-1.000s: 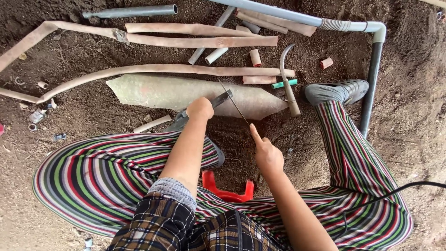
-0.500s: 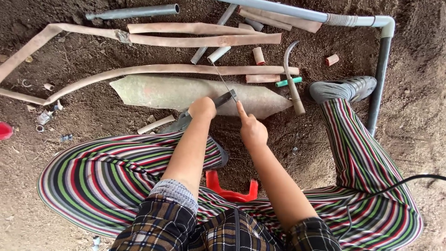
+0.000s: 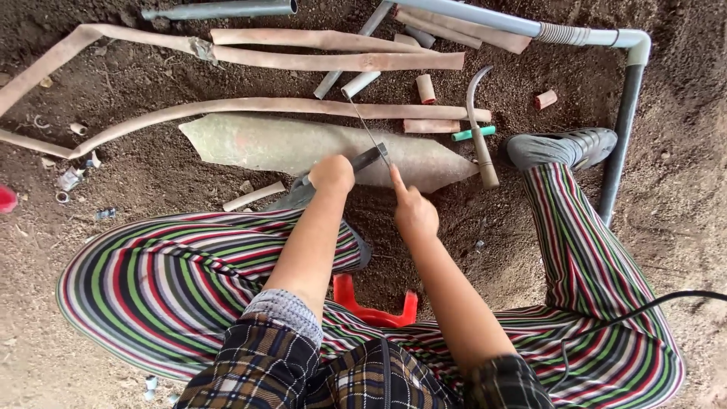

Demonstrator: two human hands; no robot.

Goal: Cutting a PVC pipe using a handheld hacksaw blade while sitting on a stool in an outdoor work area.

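My left hand [image 3: 332,173] is closed around a short dark grey pipe piece [image 3: 369,157] and holds it down on a long pale stone slab [image 3: 250,144]. My right hand [image 3: 413,210] is just right of it, index finger stretched forward, pinching a thin metal saw blade [image 3: 368,130]. The blade slants up and away and crosses the grey piece near its free end. Both forearms reach out over my striped trousers [image 3: 166,280].
Flattened tan hose lengths [image 3: 333,60], grey pipes [image 3: 227,9] and short pipe offcuts [image 3: 425,88] lie on the dirt beyond the slab. A curved blade with a wooden handle [image 3: 482,144] rests at the slab's right tip. A bent pipe [image 3: 622,113], a grey shoe [image 3: 564,145], a red stool [image 3: 371,312] and a black cable [image 3: 666,300] are nearby.
My right hand has moved left and forward, from beside my knee up next to my left hand, bringing the blade onto the grey piece. My left hand has stayed on the slab.
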